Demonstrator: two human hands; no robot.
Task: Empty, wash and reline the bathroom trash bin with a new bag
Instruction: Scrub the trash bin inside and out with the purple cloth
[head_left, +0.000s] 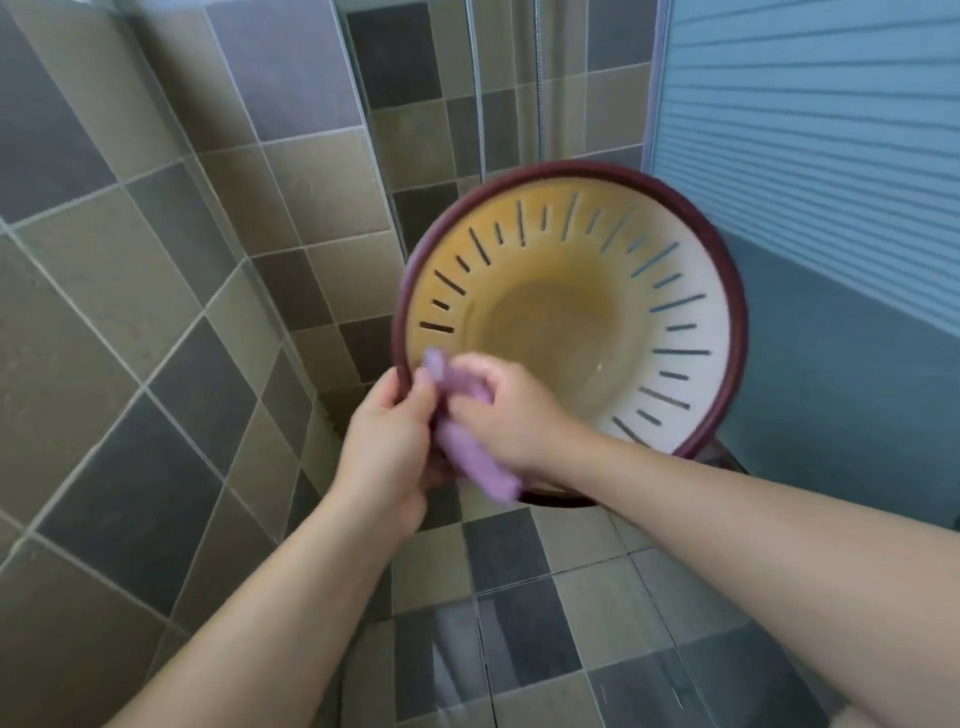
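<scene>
The round trash bin (691, 312) is tipped with its mouth facing me; it has a dark red rim, pale slotted walls and a brownish bottom, and it holds nothing. My left hand (387, 441) grips the rim at the lower left, fingers curled over the edge. My right hand (501, 410) holds a purple cloth (475, 462) against the inner wall just beside the left hand. Both hands and the cloth are blurred.
Grey and beige wall tiles rise at the left and behind the bin. A blue ribbed panel (810, 135) stands at the right. A shower hose (475, 78) hangs at the back. The tiled floor (519, 623) below looks wet.
</scene>
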